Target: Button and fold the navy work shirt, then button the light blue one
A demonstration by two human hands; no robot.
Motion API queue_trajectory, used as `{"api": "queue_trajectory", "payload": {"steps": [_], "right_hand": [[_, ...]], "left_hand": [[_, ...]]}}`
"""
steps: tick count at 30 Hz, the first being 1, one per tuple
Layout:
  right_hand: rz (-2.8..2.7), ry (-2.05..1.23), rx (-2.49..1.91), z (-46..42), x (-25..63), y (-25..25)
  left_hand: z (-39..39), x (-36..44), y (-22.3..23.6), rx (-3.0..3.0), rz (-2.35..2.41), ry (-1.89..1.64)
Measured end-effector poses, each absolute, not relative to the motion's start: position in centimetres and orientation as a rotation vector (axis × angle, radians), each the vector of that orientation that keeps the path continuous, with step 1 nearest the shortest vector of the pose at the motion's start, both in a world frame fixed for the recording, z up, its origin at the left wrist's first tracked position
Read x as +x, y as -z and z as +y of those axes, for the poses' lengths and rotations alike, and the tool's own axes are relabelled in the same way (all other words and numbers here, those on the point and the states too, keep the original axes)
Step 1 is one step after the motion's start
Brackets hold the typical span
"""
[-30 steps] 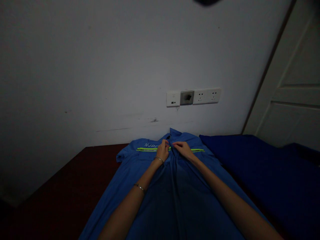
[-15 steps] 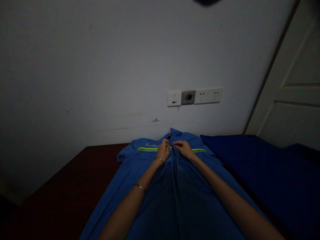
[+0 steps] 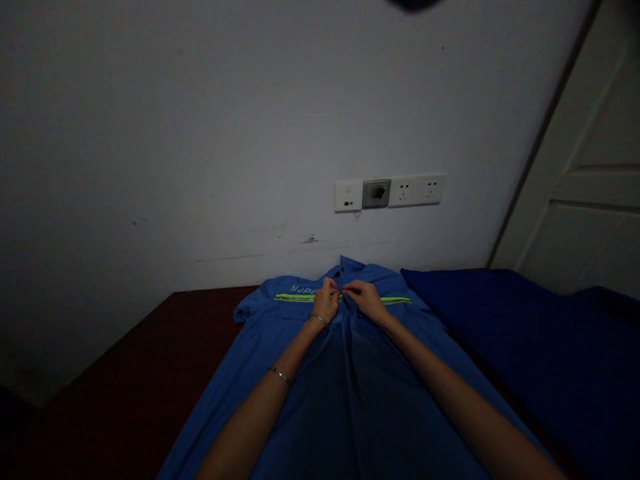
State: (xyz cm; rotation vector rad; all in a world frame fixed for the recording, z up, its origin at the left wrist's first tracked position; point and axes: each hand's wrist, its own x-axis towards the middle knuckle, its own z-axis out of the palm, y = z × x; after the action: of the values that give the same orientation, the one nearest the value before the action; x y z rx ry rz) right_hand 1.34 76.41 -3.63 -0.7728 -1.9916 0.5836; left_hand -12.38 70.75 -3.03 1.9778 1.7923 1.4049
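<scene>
A blue short-sleeved work shirt (image 3: 280, 340) lies spread out with its collar toward the wall. White letters and a yellow-green stripe run across its chest. My left hand (image 3: 326, 301), with two bracelets on that arm, pinches the front edge of the shirt near the stripe. Close beside it, my right hand (image 3: 366, 299) pinches the opposite front edge with thumb and forefinger. The fingertips of both hands almost meet at the shirt's middle. Any button between them is too small and dark to make out.
The shirt rests on a dark red-brown surface (image 3: 150, 360) against a white wall (image 3: 200, 133). Dark blue cloth (image 3: 540, 347) lies on the right. Sockets and a switch panel (image 3: 390, 193) sit on the wall above the collar. A white door (image 3: 595, 220) stands at the right.
My right hand has shifted slightly left, its fingertips now closer to those of my left hand. My left hand has hardly moved, and both still pinch the shirt front.
</scene>
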Motion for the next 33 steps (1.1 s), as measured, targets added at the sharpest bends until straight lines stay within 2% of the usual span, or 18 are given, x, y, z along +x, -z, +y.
{"api": "queue_trajectory", "payload": {"steps": [6, 18, 33], "right_hand": [[-2.08, -0.469, -0.725, 76.2, 1.5, 3.7], [-1.913, -0.601, -0.753, 76.4, 1.3, 4.2], [-2.187, -0.139, -0.708, 74.6, 1.9, 3.9]], "left_hand": [[70.8, -12.4, 3.1, 1.924, 1.768, -1.433], [71.2, -12.3, 3.3, 1.718, 1.641, -1.605], [71.9, -13.0, 3.1, 1.305, 1.233, -1.58]]}}
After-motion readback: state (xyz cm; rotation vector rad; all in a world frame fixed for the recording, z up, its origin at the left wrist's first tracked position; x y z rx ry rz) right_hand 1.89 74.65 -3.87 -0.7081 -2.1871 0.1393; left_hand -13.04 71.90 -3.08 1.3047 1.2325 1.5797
